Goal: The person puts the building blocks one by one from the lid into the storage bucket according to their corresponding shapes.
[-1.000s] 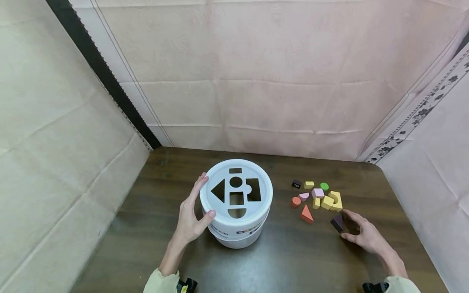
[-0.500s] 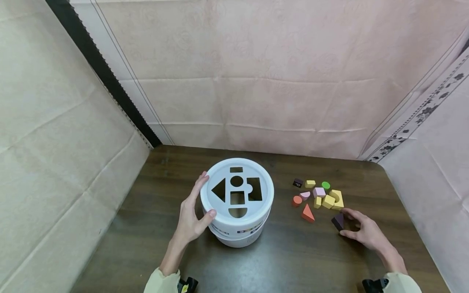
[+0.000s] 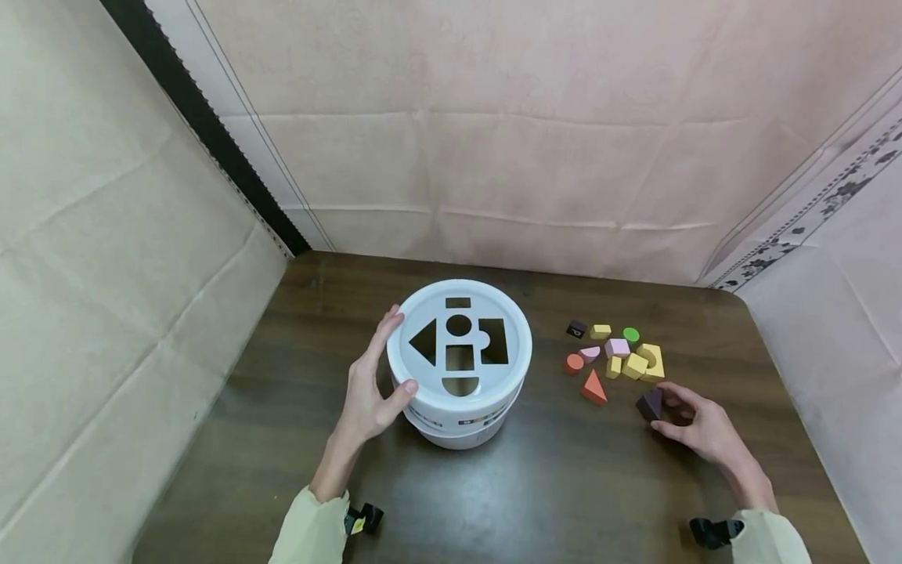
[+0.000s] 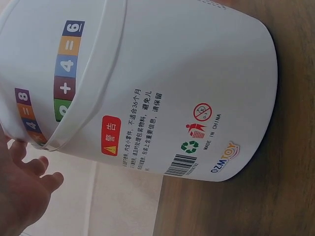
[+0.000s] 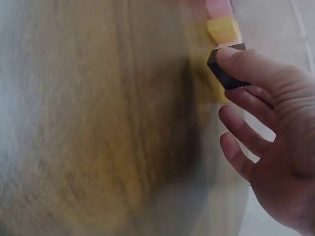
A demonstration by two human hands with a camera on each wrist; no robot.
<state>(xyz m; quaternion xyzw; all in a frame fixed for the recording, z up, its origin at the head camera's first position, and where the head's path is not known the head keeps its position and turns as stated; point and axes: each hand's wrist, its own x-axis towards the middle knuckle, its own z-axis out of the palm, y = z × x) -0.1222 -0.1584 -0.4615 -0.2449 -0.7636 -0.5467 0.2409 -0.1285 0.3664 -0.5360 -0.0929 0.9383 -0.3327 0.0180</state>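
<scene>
In the head view my left hand (image 3: pixel 371 385) rests against the left side of a white toy bucket (image 3: pixel 458 429). Its thumb lies on the rim of the shape-cut lid (image 3: pixel 430 298), and its spread fingers run along the edge. The left wrist view shows those fingers touching the bucket's lid side, beside printed number labels (image 4: pixel 67 73). To the right, my right hand (image 3: pixel 705 427) pinches a dark block (image 3: pixel 649 405) between thumb and fingers. Close up, the right wrist view has the thumb on top of this dark block (image 5: pixel 229 73), with the other fingers loosely bent below.
Beyond the right hand lie several loose blocks: yellow arch (image 3: pixel 653 362), yellow block (image 3: pixel 634 366), lilac block (image 3: pixel 616 348), green round block (image 3: pixel 630 335), orange round block (image 3: pixel 574 363), red triangle (image 3: pixel 594 388) and black block (image 3: pixel 576 328). Cloth walls (image 3: pixel 493 180) enclose the brown table (image 3: pixel 535 501).
The fingers of my right hand have drawn in slightly on the dark block. My left hand keeps its place on the bucket. The head view has tilted, so everything appears higher.
</scene>
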